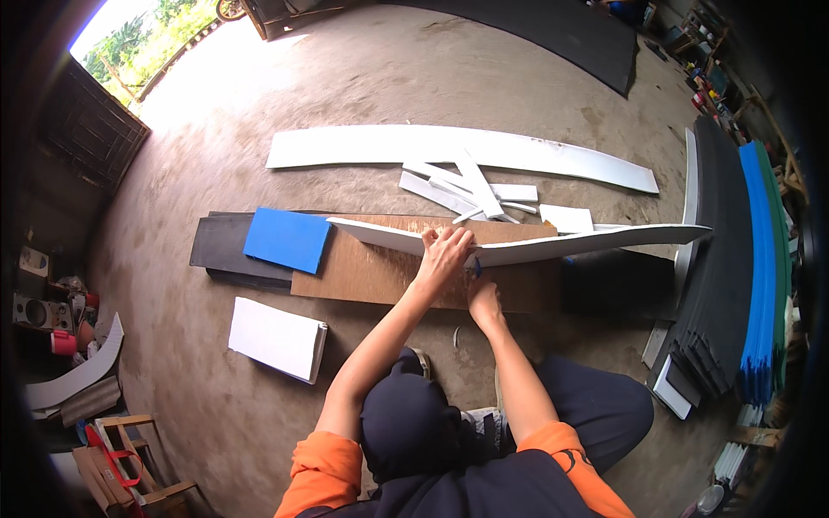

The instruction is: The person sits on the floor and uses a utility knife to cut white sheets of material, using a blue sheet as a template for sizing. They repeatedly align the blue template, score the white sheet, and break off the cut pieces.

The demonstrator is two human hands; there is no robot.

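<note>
A long white foam strip (596,243) stands on its edge across a brown board (363,276) on the floor. My left hand (446,252) grips this strip near its middle, the fingers bent over its upper edge. Just right of it and nearer to me, my right hand (485,300) is closed round a small blue tool (477,267). The tool's tip is at the strip's near face; its exact kind is too small to make out. On the board's left end lies a blue foam sheet (287,241), partly over dark grey sheets (218,242).
White offcuts (473,183) lie in a heap beyond the board, before a long white strip (449,145). A stack of white sheets (276,338) rests at near left. Black sheets (710,250) and blue sheets (760,276) stand along the right side.
</note>
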